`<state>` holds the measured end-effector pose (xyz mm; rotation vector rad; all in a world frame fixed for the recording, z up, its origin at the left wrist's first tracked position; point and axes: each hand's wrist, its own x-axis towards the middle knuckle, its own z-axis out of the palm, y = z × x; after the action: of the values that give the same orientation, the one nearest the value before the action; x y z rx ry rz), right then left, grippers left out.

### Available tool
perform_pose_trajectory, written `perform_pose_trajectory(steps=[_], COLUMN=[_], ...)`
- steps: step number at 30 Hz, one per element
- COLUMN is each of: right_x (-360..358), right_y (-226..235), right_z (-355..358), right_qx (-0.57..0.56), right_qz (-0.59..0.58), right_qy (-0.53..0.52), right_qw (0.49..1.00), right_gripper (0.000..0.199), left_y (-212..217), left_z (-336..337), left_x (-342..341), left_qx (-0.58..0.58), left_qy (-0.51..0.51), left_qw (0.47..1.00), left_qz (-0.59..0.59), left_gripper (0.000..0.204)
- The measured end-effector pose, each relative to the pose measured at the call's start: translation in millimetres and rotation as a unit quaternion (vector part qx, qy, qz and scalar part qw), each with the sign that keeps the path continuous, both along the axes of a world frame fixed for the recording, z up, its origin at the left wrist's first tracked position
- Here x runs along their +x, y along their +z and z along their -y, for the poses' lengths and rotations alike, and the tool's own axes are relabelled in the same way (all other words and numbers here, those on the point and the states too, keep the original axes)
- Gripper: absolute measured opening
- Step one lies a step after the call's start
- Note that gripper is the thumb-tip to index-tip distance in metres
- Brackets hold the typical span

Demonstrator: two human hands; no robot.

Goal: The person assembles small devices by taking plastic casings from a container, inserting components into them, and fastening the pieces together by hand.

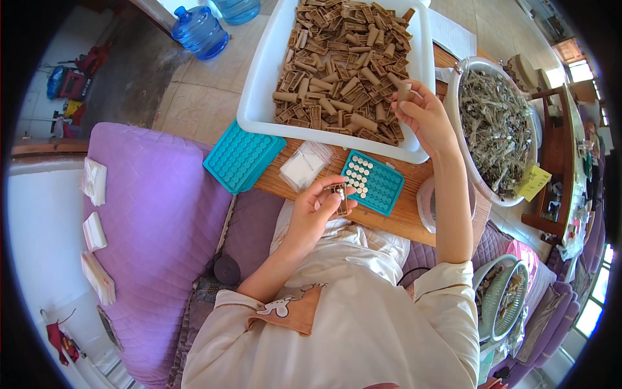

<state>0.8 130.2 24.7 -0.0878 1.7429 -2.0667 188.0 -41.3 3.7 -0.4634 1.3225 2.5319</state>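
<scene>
My left hand (316,206) holds a small brown ridged piece (339,196) just left of a teal hole tray (372,181) partly filled with white round pellets. My right hand (422,117) is raised over the near right corner of a white tub (259,97) and pinches a tan cardboard tube (403,89). The tub is heaped with several tan tubes and ridged pieces (343,65). Both forearms reach up from my cream sleeves.
A second teal tray (243,157) lies at the left end of the wooden board (402,217), beside a clear bag of white pellets (304,165). A white bowl of grey-green scraps (497,126) stands right. Purple cushion (155,220) left; blue water jugs (201,31) behind.
</scene>
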Motion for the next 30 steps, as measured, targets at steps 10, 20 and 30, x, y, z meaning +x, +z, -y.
perform_pose_trajectory(steps=[10, 20, 30], right_x=[101, 165, 189], right_y=[10, 4, 10], right_z=[-28, -17, 4], right_qx=[0.035, 0.001, 0.014], right_qz=[-0.031, 0.020, -0.058], right_qy=[0.039, -0.077, -0.141], right_qw=[0.998, 0.997, 0.988], right_gripper=[0.045, 0.033, 0.026], left_y=[-2, 3, 8], left_z=[-19, -32, -39], left_x=[4, 4, 11], left_qx=[0.087, 0.053, 0.076], left_qy=[0.069, 0.058, 0.056], left_qw=[0.994, 0.993, 0.985], left_qz=[0.007, -0.087, -0.145], left_gripper=[0.032, 0.038, 0.038])
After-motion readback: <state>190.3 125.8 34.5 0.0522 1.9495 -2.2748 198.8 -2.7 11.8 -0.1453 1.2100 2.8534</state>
